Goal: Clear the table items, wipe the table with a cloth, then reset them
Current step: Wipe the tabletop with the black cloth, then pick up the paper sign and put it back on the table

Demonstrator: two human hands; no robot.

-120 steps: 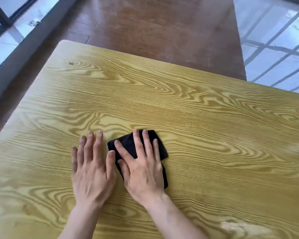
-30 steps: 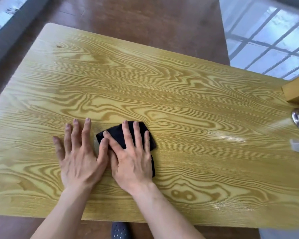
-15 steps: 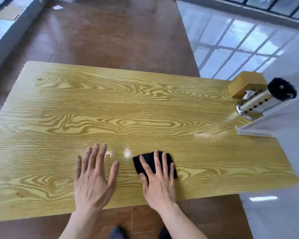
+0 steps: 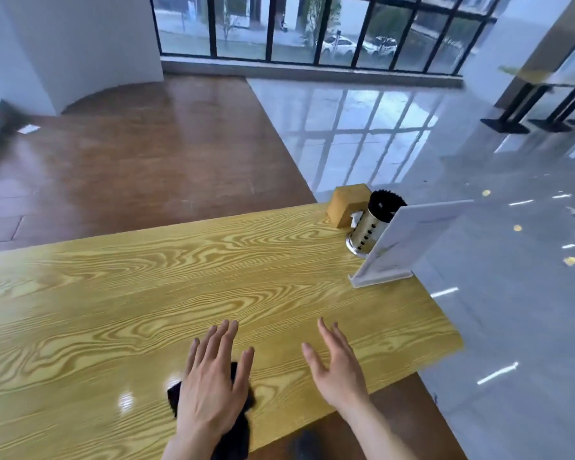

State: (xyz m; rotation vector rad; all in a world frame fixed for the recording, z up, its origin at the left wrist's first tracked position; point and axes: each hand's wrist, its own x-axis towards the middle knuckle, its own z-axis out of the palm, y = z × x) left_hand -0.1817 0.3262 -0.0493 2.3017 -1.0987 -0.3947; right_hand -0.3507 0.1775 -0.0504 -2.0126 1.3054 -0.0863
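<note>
The black cloth [image 4: 235, 438] lies at the near edge of the yellow wood-grain table [image 4: 146, 293], partly hanging over it. My left hand [image 4: 213, 390] rests flat on top of the cloth with fingers spread, hiding most of it. My right hand [image 4: 337, 370] hovers to the right of the cloth, fingers apart, holding nothing. At the table's far right corner stand a wooden box [image 4: 347, 204], a metal holder [image 4: 367, 230] with dark sticks in it, and a white stand-up sign [image 4: 405, 240].
Brown wood floor lies beyond the table's far edge and glossy grey tile to the right. A large window wall is at the back. Black table legs stand at the far right. A dark shoe [image 4: 304, 443] shows below the near edge.
My right hand has come off the cloth and moved right; my left hand now covers the cloth. The view has swung up and right, bringing the corner items fully into sight.
</note>
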